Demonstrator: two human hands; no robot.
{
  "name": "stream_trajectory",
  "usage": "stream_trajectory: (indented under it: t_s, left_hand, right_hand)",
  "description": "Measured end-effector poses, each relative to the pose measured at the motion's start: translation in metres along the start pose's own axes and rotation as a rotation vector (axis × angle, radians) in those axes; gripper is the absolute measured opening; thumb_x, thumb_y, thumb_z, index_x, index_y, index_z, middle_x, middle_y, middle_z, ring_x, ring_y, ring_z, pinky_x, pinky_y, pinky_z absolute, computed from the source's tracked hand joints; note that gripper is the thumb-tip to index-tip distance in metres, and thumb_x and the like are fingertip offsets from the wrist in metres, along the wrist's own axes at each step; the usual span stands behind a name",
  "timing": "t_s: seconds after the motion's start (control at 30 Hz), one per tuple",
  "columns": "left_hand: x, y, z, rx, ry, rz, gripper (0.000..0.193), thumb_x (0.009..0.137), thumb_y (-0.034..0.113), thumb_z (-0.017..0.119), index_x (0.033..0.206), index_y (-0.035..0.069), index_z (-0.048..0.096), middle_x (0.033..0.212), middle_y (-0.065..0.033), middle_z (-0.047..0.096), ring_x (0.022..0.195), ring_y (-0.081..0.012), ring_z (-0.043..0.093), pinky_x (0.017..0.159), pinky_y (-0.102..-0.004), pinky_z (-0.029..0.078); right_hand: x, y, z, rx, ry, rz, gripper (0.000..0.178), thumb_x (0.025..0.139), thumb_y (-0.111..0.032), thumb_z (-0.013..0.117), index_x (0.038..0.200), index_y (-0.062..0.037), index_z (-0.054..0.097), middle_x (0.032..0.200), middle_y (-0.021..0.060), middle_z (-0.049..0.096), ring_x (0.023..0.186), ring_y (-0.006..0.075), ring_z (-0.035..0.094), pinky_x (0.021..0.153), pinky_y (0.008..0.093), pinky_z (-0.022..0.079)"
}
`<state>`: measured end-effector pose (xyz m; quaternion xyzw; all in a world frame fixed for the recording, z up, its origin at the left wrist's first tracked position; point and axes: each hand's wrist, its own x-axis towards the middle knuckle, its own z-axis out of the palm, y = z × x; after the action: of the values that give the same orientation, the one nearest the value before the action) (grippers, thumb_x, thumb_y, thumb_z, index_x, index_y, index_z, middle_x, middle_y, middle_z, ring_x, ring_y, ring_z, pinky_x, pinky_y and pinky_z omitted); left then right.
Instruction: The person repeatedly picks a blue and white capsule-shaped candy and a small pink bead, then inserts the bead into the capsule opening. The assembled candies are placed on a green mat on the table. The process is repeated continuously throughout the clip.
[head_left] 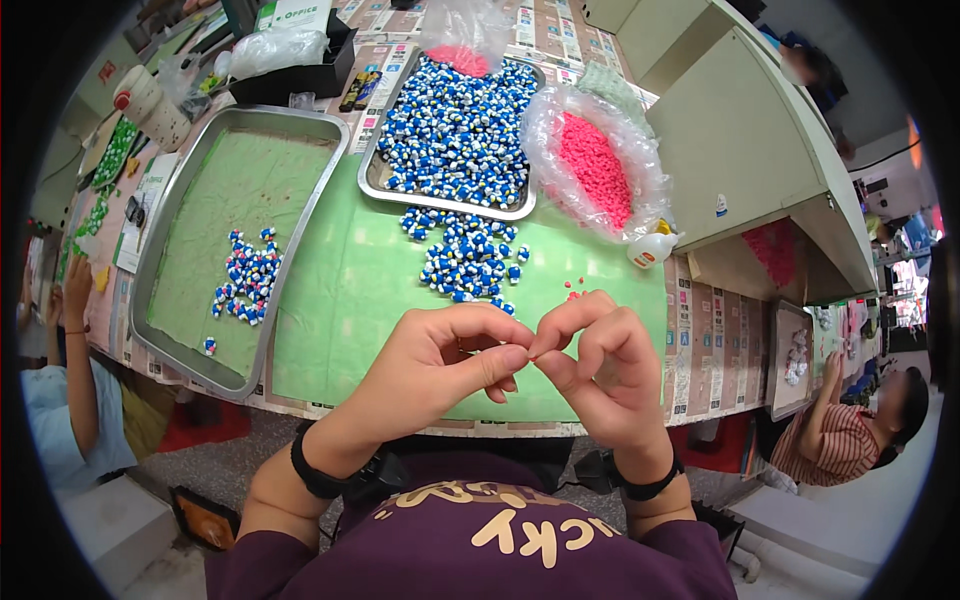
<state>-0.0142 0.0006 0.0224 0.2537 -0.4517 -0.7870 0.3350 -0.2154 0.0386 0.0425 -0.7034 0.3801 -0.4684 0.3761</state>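
My left hand (pixel 425 365) and my right hand (pixel 610 375) meet fingertip to fingertip over the green mat (pixel 340 300). Both are closed in a pinch. A speck of red-pink shows between the tips, at the right thumb and forefinger; whatever the left fingers hold is hidden. Just beyond my hands lie loose small blue-and-white pieces (pixel 465 255), spilling from a heap of the same pieces (pixel 455 130) in a metal tray (pixel 450 203). A few tiny pink pieces (pixel 575 290) lie beside my right hand.
At left, a second metal tray (pixel 275 270) holds a cluster of blue-and-white pieces with pink bits (pixel 248 275). An open plastic bag of pink pieces (pixel 595 170) and a small white bottle (pixel 650 248) stand at right, before a pale cabinet (pixel 740 140). Other people work at both sides.
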Motion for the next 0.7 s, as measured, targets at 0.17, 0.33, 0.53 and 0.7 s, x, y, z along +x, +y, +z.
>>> stream_trajectory:
  t_s: [0.17, 0.33, 0.53, 0.7]
  left_hand:
    - [-0.0021, 0.0014, 0.0022, -0.042, -0.031, -0.039, 0.015, 0.095, 0.006, 0.066, 0.106, -0.003, 0.068, 0.093, -0.0041, 0.065, 0.076, -0.0085, 0.063, 0.065, -0.024, 0.056]
    - [-0.001, 0.0009, 0.0049, 0.026, -0.01, -0.002, 0.013, 0.093, 0.006, 0.068, 0.102, -0.003, 0.071, 0.092, -0.0037, 0.064, 0.074, -0.0076, 0.061, 0.061, -0.0221, 0.052]
    - [-0.0022, 0.0006, 0.0086, 0.168, 0.03, 0.068, 0.011, 0.092, 0.006, 0.069, 0.1, -0.002, 0.073, 0.091, -0.0037, 0.063, 0.073, -0.007, 0.06, 0.06, -0.0219, 0.05]
    - [-0.0018, -0.0013, 0.0044, 0.156, 0.013, -0.001, 0.012, 0.092, 0.006, 0.069, 0.1, -0.002, 0.073, 0.093, -0.0038, 0.063, 0.076, -0.0073, 0.06, 0.061, -0.022, 0.05]
  right_hand:
    - [0.0, -0.0016, -0.0009, -0.107, -0.002, -0.082, 0.032, 0.086, 0.01, 0.066, 0.088, -0.0116, 0.042, 0.096, 0.013, 0.063, 0.087, 0.0166, 0.058, 0.078, 0.0298, 0.046]
    - [-0.0041, -0.0033, -0.0021, -0.023, 0.023, 0.016, 0.031, 0.086, 0.009, 0.067, 0.088, -0.0105, 0.044, 0.094, 0.0121, 0.063, 0.085, 0.0184, 0.06, 0.077, 0.0302, 0.046]
    - [-0.0082, -0.0059, -0.0014, -0.203, 0.042, -0.08, 0.028, 0.083, 0.01, 0.069, 0.085, -0.0076, 0.047, 0.092, 0.0127, 0.063, 0.082, 0.0198, 0.06, 0.072, 0.0307, 0.047]
    - [-0.0054, -0.0052, -0.0018, -0.3, -0.005, -0.129, 0.03, 0.079, 0.013, 0.069, 0.081, -0.006, 0.046, 0.092, 0.0138, 0.062, 0.078, 0.0221, 0.058, 0.07, 0.0315, 0.048]
